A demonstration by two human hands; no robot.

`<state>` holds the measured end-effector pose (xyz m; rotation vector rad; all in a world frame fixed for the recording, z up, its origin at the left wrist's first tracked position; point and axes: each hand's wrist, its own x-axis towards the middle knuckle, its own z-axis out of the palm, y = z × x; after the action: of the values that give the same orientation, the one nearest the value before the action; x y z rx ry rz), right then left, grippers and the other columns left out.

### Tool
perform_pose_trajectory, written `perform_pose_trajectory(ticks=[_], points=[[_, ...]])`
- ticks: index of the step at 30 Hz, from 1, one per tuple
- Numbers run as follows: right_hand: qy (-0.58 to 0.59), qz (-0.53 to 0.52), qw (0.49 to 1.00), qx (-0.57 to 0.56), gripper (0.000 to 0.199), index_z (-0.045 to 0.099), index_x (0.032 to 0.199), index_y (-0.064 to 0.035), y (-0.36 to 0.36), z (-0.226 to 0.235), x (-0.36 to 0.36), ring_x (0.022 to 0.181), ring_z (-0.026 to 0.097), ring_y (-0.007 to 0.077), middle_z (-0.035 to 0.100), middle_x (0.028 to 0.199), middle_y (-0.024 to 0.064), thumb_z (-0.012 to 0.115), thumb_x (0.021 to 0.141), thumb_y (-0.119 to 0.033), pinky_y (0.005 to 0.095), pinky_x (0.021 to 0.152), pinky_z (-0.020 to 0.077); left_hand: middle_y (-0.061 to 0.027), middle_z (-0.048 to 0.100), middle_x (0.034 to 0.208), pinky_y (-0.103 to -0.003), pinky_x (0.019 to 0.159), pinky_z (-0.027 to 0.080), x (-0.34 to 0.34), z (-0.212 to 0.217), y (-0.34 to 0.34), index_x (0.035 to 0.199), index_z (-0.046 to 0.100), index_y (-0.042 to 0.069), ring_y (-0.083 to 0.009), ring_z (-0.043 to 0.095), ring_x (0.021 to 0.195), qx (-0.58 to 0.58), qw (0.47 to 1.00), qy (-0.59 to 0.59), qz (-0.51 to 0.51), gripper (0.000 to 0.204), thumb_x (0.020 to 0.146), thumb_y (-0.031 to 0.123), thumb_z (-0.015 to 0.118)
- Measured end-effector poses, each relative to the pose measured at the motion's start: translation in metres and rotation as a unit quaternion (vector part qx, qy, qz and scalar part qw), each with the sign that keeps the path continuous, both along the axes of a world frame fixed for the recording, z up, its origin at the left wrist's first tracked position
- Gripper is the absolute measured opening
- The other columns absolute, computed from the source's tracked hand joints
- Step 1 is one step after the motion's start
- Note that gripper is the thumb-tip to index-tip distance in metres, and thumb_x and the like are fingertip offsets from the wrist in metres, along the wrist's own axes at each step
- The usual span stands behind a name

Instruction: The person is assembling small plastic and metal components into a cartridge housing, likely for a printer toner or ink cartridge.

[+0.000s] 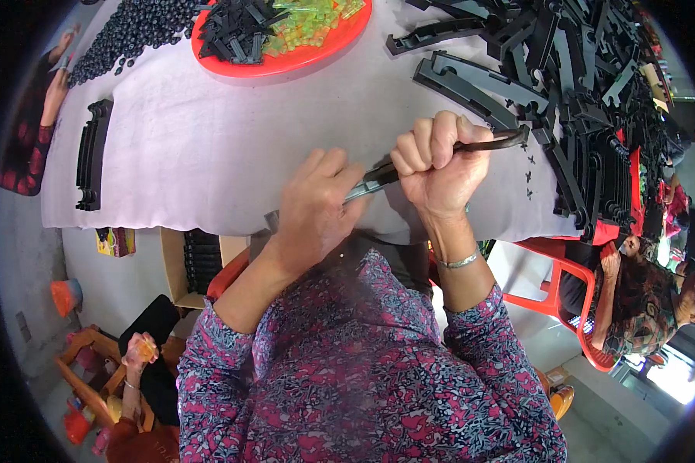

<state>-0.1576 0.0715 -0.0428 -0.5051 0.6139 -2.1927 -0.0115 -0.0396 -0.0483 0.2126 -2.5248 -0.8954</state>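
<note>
Grey-clothed bench (208,154): right hand (434,166) fingers fisted round a curved black strip (486,144); left hand (316,204) pinches pliers (371,184), which could slip and nip skin.

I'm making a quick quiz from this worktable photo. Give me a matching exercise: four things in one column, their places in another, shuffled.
1. red tray
2. lone curved black strip
3. pile of black curved parts
4. black beads

a. table's right side
b. far left corner
c. far middle
d. left edge, by itself

Pairs: 1-c, 2-d, 3-a, 4-b
</note>
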Motion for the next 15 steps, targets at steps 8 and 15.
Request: perform_pose_trajectory(ticks=[8,15], points=[[0.010,-0.068,0.997,0.040,0.059,0.035,0.064,-0.0120,-0.009,0.004,0.005,0.047,0.019,0.0106,0.026,0.056,-0.0026,0.036,0.103,-0.057,0.0299,0.045,0.0152,-0.0128,0.055,0.088,-0.045,0.073,0.048,0.001,-0.001,-0.002,0.100,0.070,0.002,-0.0339,0.058,0.086,-0.018,1.000,-0.017,-0.002,0.030,0.074,0.014,0.079],[0.040,-0.074,0.996,-0.007,0.057,0.035,0.065,-0.0131,0.031,0.053,-0.003,0.048,0.020,0.0106,0.026,0.056,-0.0026,0.039,0.103,-0.056,0.0296,0.045,0.0153,-0.0123,0.057,0.093,-0.045,0.082,0.047,0.004,0.024,-0.018,0.107,0.067,0.003,-0.0341,0.059,0.095,-0.035,0.995,-0.074,-0.049,0.035,0.075,0.012,0.078]])
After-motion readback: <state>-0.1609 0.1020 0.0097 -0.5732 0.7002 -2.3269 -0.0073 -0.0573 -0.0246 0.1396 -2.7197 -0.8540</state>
